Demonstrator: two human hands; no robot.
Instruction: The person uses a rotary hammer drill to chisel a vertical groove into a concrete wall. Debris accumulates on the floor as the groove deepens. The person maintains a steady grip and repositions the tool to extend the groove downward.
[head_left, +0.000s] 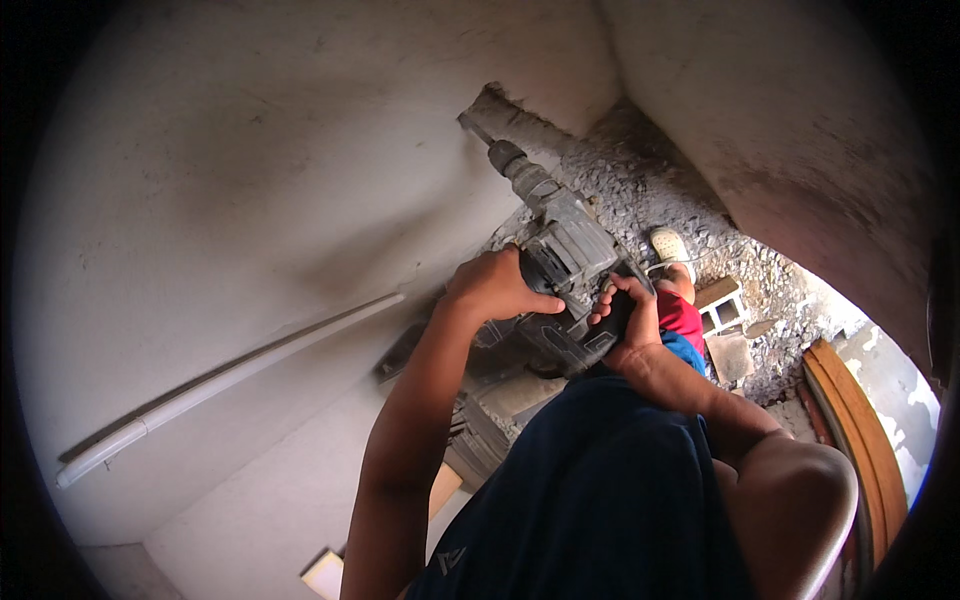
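A dusty grey and black demolition hammer (566, 247) slants from the lower middle up to the left, its chisel bit (477, 129) at the edge of a rough broken opening (517, 112) at the base of the pale wall (262, 172). My left hand (510, 289) grips the tool's body from the left, its thumb over the casing. On the rear handle at the right, my right hand (630, 311) is closed, fingers curled around it. Whether the bit touches the wall cannot be told.
Grey gravel and rubble (637, 176) cover the ground. My foot in a cream clog (670, 244) stands there, beside a thin white cable. A hollow concrete block (724, 307) and curved wooden boards (859, 442) lie at right. A white pipe (262, 375) runs along the wall.
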